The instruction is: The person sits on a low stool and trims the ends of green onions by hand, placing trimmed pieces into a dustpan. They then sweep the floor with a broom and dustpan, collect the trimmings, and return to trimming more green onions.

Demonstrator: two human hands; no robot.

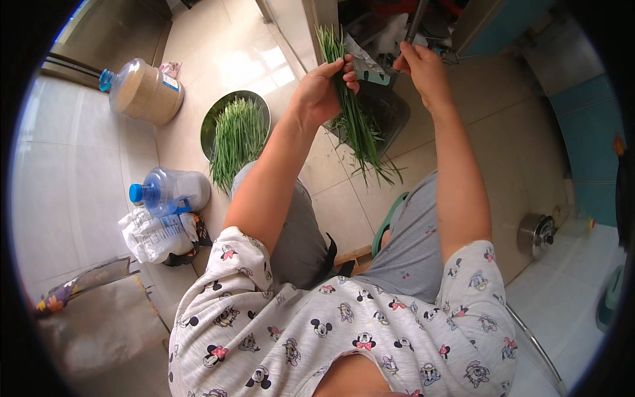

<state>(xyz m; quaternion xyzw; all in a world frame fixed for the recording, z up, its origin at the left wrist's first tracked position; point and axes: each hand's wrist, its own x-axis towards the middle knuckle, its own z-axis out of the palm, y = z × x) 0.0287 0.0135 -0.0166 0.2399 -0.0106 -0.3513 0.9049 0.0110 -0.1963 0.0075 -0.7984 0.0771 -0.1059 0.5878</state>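
My left hand is closed round a bundle of long green leaves, like Chinese chives; one end points up past my thumb and the loose leaf ends hang down. Under them a dark plastic bin or tub holds leaf scraps. To the right, my right hand is raised with bent fingers beside a metal rod; whether it grips anything is unclear. A round metal basin on the floor, left of my forearm, holds many more of the green leaves, some spilling over its near rim.
Along the left wall lie a large grain-filled plastic bottle, a clear bottle with a blue cap and a white plastic bag. An open cupboard door stands at upper right. A metal pot is at far right.
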